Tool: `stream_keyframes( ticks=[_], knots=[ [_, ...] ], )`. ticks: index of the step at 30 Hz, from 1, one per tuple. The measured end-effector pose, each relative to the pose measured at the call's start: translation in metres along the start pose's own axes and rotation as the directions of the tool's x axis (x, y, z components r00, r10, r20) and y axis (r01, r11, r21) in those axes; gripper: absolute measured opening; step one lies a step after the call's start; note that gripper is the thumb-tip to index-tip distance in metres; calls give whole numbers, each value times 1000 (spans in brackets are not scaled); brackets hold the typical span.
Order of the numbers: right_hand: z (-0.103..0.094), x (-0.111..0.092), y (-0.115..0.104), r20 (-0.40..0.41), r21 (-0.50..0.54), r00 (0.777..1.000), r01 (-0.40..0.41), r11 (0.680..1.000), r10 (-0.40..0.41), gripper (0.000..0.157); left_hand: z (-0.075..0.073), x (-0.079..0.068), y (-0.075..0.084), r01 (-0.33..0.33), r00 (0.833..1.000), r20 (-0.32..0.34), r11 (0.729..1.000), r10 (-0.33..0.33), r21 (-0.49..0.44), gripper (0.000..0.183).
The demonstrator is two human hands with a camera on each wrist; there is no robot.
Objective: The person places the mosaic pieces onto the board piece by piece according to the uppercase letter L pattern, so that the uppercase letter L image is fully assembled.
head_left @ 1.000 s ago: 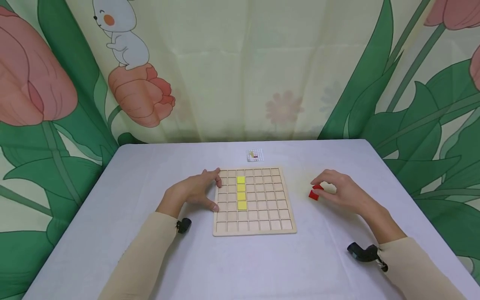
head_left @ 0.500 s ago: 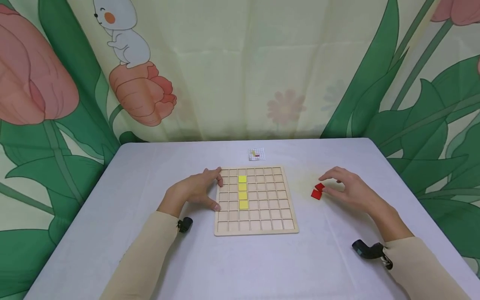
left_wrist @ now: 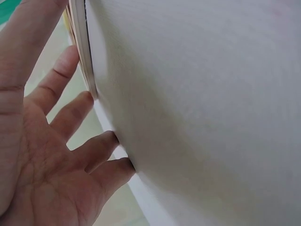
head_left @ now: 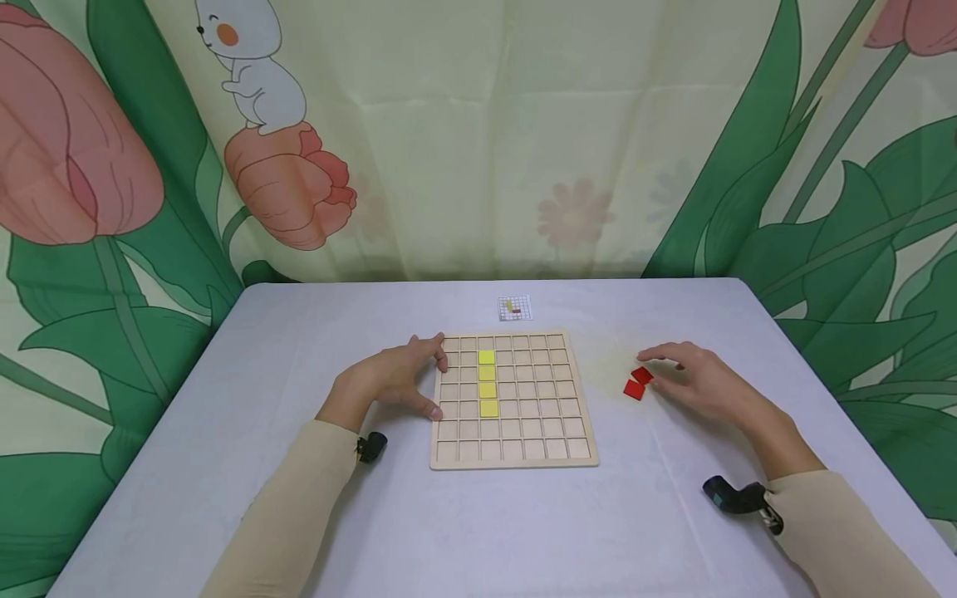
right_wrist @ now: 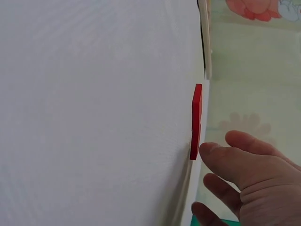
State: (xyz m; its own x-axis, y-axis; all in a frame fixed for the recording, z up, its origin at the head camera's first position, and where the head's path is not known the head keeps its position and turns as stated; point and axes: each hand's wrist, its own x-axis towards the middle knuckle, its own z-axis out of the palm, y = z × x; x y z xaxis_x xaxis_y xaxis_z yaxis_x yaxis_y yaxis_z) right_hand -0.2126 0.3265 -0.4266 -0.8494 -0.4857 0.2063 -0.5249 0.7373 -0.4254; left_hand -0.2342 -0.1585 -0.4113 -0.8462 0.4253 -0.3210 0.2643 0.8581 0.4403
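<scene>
In the head view a wooden grid board [head_left: 516,458] lies on the table, with several yellow tiles [head_left: 488,390] in one column of its squares. My left hand [head_left: 385,382] rests against the board's left side, thumb and forefinger spread along the edge. The left wrist view shows its fingers [left_wrist: 70,115] extended, tips at the board and tablecloth. Two red square tiles [head_left: 634,389] lie flat right of the board, touching or nearly so. Beside them is my right hand [head_left: 699,378], holding nothing. Its thumb tip [right_wrist: 209,148] is at a red tile [right_wrist: 196,108], contact unclear.
A small printed card [head_left: 514,308] with a coloured grid pattern lies behind the board. White cloth covers the table [head_left: 523,531]. A curtain [head_left: 449,166] printed with tulips and a rabbit hangs behind. Each wrist carries a black camera [head_left: 736,498].
My right hand has drawn back slightly rightward and its thumb and forefinger have spread, leaving the red tiles flat on the table. My left hand stays at the board's edge.
</scene>
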Motion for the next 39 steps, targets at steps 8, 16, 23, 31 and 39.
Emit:
stream_keyframes(
  ticks=[8,16,23,31,39],
  knots=[
    [4,1,2,81,19,993,-92,996,90,40,-3,2,2,-2,1000,15,1000,2,-1,66],
    [2,6,5,58,5,998,-35,999,35,34,-2,3,2,4,1000,-1,1000,-4,7,66],
    [2,4,6,41,-23,999,-8,1000,9,32,0,2,1,4,1000,-1,1000,-4,6,66],
    [0,1,3,42,-37,999,-23,999,24,30,-1,0,0,7,1000,5,1000,-7,11,66],
    [-2,-3,-2,16,-17,1000,-26,1000,26,31,0,1,0,-5,1000,7,1000,5,10,66]
  ],
)
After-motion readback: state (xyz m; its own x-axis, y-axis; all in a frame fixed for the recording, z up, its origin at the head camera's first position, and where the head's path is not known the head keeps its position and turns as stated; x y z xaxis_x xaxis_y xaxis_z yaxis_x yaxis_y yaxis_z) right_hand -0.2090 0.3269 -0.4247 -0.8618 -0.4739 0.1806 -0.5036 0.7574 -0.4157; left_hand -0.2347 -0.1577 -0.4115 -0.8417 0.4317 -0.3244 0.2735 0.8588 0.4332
